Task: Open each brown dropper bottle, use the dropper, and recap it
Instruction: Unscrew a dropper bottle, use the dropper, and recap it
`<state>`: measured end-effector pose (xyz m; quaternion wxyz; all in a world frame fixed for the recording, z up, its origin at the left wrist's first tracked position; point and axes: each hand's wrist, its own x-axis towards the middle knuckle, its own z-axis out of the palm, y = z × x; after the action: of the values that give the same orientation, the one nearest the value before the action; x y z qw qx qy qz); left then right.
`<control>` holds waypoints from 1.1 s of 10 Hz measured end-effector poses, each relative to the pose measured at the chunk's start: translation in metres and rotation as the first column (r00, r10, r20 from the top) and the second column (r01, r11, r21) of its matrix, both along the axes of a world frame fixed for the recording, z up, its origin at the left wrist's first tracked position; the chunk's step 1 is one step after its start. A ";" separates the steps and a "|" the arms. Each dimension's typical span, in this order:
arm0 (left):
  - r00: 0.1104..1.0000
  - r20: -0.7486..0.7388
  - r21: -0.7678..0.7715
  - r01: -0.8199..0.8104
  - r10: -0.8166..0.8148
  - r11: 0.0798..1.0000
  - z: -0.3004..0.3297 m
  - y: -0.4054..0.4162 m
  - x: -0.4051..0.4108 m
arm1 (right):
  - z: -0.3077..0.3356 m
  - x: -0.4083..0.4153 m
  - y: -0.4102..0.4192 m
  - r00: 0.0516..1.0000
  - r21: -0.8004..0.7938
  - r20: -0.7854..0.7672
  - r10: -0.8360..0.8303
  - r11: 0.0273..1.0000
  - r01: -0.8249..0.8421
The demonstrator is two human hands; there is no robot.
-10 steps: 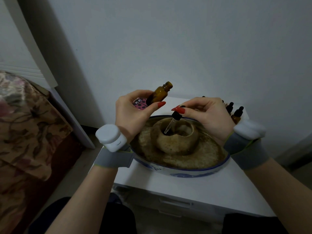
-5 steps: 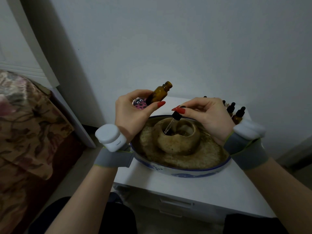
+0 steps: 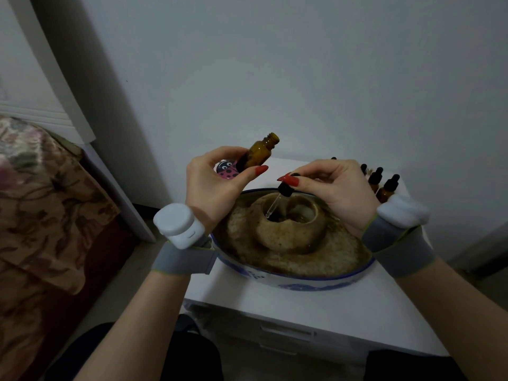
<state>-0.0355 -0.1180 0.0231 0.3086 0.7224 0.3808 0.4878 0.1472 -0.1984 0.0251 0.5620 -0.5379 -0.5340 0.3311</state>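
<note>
Both hands engaged at frame centre: left hand [image 3: 214,185] grips the uncapped brown bottle [image 3: 257,154], tilted with its mouth toward the upper right; right hand [image 3: 330,185] pinches the dropper [image 3: 277,200] by its black cap, glass tip angled down into the hollow of the stone-like ring [image 3: 288,224] in the blue-rimmed bowl [image 3: 302,283] on the counter [image 3: 302,312]. Little has changed over the last second, both holds unaltered, suggesting the dropper-use step is under way and recapping remains. Bottle mouth sits up and left of the dropper; capped bottles [image 3: 386,187] stand at right, behind the right hand.

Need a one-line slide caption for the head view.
Left hand holds open brown bottle; right hand aims dropper into stone bowl.
</note>
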 end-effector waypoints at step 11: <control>1.000 -0.015 0.002 -0.012 0.012 1.000 0.000 0.003 -0.003 | 0.000 -0.002 0.005 0.999 0.024 0.018 -0.044 0.999 0.044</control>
<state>-0.0387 -0.1151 0.0231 0.3022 0.7240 0.3871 0.4844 0.1448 -0.1930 0.0254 0.5703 -0.5459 -0.5313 0.3073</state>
